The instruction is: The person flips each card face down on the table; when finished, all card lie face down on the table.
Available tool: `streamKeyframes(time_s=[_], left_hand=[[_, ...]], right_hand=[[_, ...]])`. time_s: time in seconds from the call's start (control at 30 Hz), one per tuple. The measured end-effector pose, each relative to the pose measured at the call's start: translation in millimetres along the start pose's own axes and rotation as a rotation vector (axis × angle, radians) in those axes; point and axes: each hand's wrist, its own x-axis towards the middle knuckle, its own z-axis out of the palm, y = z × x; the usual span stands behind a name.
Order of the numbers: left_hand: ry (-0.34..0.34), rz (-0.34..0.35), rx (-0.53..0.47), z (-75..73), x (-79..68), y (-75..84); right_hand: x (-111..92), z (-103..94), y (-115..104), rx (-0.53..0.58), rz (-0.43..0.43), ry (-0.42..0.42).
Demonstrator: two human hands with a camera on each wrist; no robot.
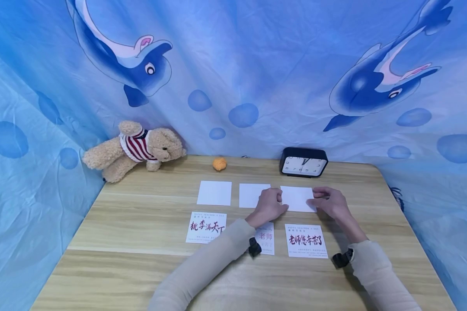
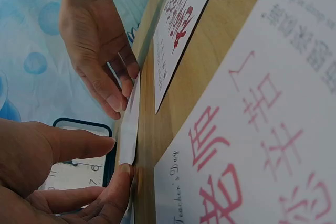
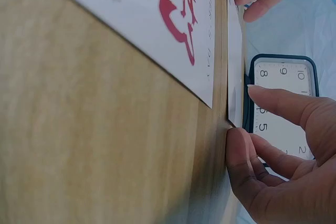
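Both hands are at the right-hand blank white card [image 1: 297, 198] of the back row. My left hand [image 1: 270, 205] is at its left edge, thumb and forefinger apart, partly over the middle blank card [image 1: 251, 198]. At its right edge my right hand [image 1: 331, 203] has its thumb over the card and its forefinger by the far corner. In the right wrist view a fingertip [image 3: 239, 142] meets the card's corner. A card with red lettering [image 1: 306, 242] lies nearer, below it. Another printed card [image 1: 267, 242] is partly covered by the left sleeve.
Further left are another blank card [image 1: 214, 193] and a printed card [image 1: 204, 227]. Behind the cards stand a black-framed clock [image 1: 303, 163] and a small orange ball [image 1: 219, 163]. A teddy bear [image 1: 136, 149] lies at the back left, against the blue dolphin curtain [image 1: 280, 65].
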Motion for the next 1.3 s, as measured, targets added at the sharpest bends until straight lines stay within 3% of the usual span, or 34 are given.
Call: streamKeyframes(time_s=[0.27,0.6,1.0,1.3], left_hand=[[0.053,0.004,0.013,-18.5,-4.6,-5.3],[0.095,-0.014,-0.048,-50.0,-17.0,-19.5],[0.116,0.064,-0.066,-82.4,-50.8,-42.1],[0.17,0.047,-0.066,-111.2,-77.7,-68.1]], right_hand=[[-5.5,2.3,-12.0,0.007,-0.016,-0.014],[-19.8,15.8,-38.0,0.045,-0.17,-0.055],[-38.2,63.7,-67.3,0.122,-0.263,-0.17],[-64.6,107.4,-87.7,0.161,-0.33,-0.298]])
